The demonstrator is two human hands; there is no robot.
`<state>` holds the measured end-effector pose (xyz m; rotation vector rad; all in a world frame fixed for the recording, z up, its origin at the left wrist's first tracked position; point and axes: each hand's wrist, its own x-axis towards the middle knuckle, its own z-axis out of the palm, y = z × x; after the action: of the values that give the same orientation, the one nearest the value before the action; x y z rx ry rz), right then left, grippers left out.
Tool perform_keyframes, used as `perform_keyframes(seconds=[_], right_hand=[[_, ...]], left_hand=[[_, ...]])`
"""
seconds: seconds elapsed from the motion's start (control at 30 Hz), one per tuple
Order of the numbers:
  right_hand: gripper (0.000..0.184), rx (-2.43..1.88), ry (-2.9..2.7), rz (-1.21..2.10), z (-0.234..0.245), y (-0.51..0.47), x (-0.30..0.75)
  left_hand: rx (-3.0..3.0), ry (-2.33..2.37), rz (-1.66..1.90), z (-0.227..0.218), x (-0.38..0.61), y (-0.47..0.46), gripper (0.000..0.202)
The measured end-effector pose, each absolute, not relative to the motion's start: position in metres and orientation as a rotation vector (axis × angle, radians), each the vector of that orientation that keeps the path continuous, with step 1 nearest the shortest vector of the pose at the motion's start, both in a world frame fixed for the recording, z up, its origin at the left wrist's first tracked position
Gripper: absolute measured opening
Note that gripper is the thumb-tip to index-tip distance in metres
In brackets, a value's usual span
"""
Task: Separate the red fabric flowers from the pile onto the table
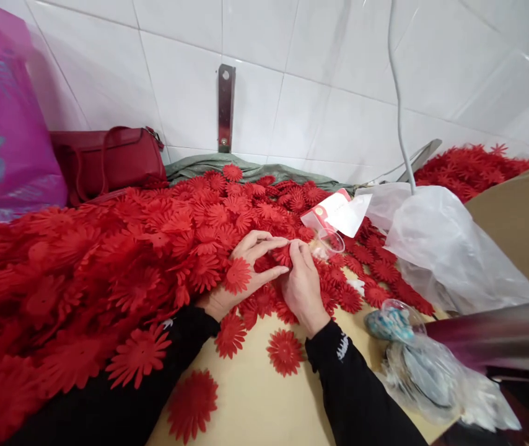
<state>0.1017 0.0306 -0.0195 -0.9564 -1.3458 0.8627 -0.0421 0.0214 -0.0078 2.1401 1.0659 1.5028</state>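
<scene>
A big heap of red fabric flower petals [120,260] covers the left and middle of a tan tabletop [255,402]. My left hand [241,269] lies on the heap's edge, fingers curled around a red petal piece [237,275]. My right hand [300,285] meets it from the right, its fingertips pinched on a red petal piece [283,254] held between both hands. Both arms wear black sleeves. Loose red flowers [285,352] lie on the bare table near my wrists.
A dark red handbag [106,162] stands against the white tiled wall, and a pink bag [4,136] is at far left. Clear plastic bags [441,248], a small white-and-red packet [339,214], a cardboard box [524,217] and more red flowers [469,167] fill the right.
</scene>
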Motion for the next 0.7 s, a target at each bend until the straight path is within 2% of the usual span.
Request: perform_keyframes(seconds=[0.2,0.4,0.6,0.7], right_hand=[[0.034,-0.971,-1.242,0.953,-0.014,0.022,0.101],[0.029,-0.912,-1.313,1.036,-0.008,0.020,0.097],[0.034,-1.004,-1.545,0.709,-0.001,0.014,0.098],[0.029,-1.062,-1.621,0.666,0.000,0.013,0.099]], left_hand=[[2.064,1.057,1.525,-0.012,-0.038,0.020,0.042],[1.955,1.119,1.489,-0.007,-0.041,0.020,0.020],[1.942,1.152,1.488,-0.004,-0.044,0.020,0.014],[2.009,1.153,1.491,-0.005,-0.045,0.020,0.014]])
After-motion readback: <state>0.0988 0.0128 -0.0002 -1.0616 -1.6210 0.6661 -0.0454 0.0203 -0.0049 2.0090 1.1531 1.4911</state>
